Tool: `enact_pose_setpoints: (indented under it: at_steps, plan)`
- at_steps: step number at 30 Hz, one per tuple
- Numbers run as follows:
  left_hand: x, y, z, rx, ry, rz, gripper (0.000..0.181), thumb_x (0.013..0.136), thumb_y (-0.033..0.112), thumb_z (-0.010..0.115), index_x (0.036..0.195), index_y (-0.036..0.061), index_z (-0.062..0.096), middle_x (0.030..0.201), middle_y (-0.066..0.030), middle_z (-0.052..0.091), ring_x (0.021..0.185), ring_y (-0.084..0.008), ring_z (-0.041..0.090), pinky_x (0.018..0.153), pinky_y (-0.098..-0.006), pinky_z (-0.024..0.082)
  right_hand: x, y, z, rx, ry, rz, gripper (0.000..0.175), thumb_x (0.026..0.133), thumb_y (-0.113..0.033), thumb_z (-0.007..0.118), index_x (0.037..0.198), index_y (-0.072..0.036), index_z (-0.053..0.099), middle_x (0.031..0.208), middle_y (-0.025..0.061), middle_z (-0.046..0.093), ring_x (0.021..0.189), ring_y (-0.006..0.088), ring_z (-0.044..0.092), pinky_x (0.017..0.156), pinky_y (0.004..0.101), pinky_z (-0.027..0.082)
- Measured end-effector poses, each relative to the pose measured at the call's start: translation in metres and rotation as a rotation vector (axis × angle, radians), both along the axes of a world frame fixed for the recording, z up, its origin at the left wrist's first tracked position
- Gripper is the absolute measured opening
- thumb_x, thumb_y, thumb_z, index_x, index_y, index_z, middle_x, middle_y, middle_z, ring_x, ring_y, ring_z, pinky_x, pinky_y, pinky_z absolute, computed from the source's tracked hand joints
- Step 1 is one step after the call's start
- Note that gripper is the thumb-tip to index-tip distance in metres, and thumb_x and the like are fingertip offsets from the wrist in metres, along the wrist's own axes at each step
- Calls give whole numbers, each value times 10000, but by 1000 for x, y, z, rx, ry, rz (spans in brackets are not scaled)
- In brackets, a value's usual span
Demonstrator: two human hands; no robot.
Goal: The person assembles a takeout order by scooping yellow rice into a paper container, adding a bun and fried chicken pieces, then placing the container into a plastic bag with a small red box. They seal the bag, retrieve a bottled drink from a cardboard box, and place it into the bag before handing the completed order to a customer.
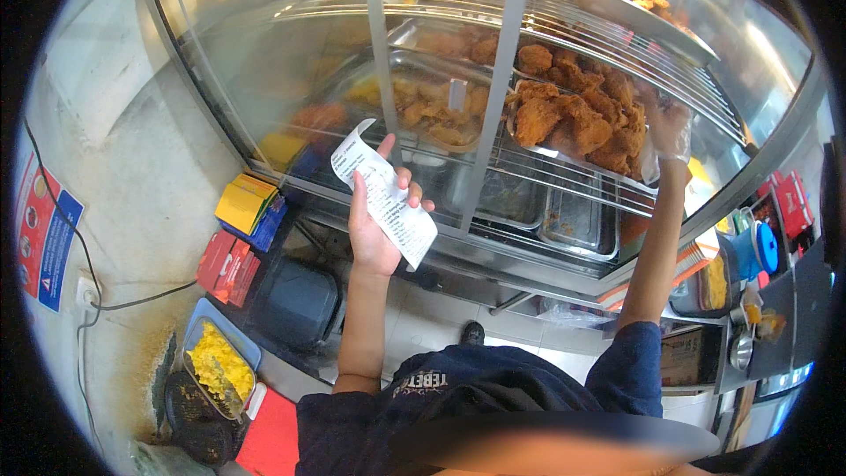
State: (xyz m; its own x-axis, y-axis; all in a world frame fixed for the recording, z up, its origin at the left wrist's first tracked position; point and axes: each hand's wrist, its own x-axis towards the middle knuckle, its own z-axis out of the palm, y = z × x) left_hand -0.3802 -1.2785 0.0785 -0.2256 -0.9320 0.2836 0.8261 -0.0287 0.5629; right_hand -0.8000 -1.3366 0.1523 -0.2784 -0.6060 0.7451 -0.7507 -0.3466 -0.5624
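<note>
My left hand (375,243) holds a curled paper receipt (390,201) that bears printed writing, in front of the glass of a heated display cabinet (505,99). My right hand (669,127), in a clear plastic glove, reaches through the cabinet's open side. It is at the right end of a metal tray heaped with fried chicken pieces (581,122). Blur and the glove hide its fingertips, so whether they grip a piece is unclear. Behind the sliding glass sits a metal tray of paler fried pieces (439,112).
Wire racks (595,195) span the cabinet, with metal trays (581,225) below. To the left are yellow and red folded cartons (246,205), a dark bin (297,304) and a container of yellow food (218,360). A blue-lidded tub (763,248) stands right. A power cable (145,301) crosses the wall.
</note>
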Motion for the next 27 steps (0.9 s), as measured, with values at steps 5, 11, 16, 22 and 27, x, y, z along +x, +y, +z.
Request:
enact_pose_setpoints:
  at_steps: [5, 11, 16, 22, 27]
  plan:
    - [9, 9, 2, -6, -32, 2, 676, 987, 538, 365, 1497, 114, 234, 866, -23, 479, 737, -155, 479, 763, -400, 469, 8, -11, 23, 437, 522, -407, 360, 914, -351, 609, 1204, -137, 625, 1159, 99, 648, 997, 284, 628, 877, 387, 484]
    - [17, 18, 3, 18, 13, -11, 693, 982, 570, 333, 1481, 94, 266, 867, -34, 504, 749, -163, 525, 762, -412, 499, 48, 2, 18, 405, 442, 286, 563, 818, -455, 681, 1309, -201, 572, 1384, 151, 498, 1269, 339, 472, 1051, 430, 390]
    - [8, 25, 11, -33, 76, -65, 743, 956, 613, 357, 1496, 114, 242, 904, -53, 481, 773, -166, 495, 767, -426, 497, 42, -13, 15, 475, 741, 309, 657, 774, -465, 726, 1271, -59, 585, 1364, 171, 519, 1284, 347, 461, 1095, 415, 328]
    - [0, 27, 17, -47, 76, -102, 780, 936, 658, 329, 1492, 117, 248, 891, -48, 478, 764, -173, 513, 755, -430, 534, 0, -35, 12, 551, 161, 383, 549, 810, -475, 707, 1129, -30, 675, 1140, 188, 643, 1113, 281, 571, 988, 372, 409]
    - [-2, 25, 13, 14, 172, -140, 808, 925, 695, 286, 1487, 114, 275, 899, -47, 492, 776, -161, 516, 756, -411, 530, -12, -40, 14, 868, 365, 262, 511, 838, -418, 708, 1129, -2, 650, 1168, 152, 636, 1111, 240, 570, 1001, 349, 405]
